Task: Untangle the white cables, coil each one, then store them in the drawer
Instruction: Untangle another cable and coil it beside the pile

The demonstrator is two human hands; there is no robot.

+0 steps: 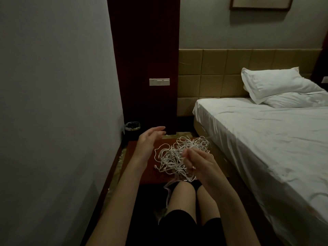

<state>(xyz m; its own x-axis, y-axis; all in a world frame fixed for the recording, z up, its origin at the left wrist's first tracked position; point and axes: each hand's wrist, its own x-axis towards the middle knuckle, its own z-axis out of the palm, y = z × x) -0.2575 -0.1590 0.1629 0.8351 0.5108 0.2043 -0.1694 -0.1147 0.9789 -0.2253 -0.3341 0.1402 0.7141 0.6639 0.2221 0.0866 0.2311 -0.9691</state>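
Nightstand top (134, 167): bare strip left of cable tangle (179, 155). Wall (53, 103) blocks left side, bed (257, 139) blocks right, wastebasket (132, 127) at far-left corner.

Tangled cables (179, 155) lie on the nightstand (142, 173), bed (266, 139) right.

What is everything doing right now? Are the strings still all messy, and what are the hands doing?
cables: still one tangled heap on the table, none coiled; one strand hangs off the near edge
left hand: open, raised beside the heap, holding nothing
right hand: fingers curled, pinching strands at the heap
table: carries the heap; no drawer can be seen
bin: upright on the floor by the wall
pillow: lying at the head of the bed
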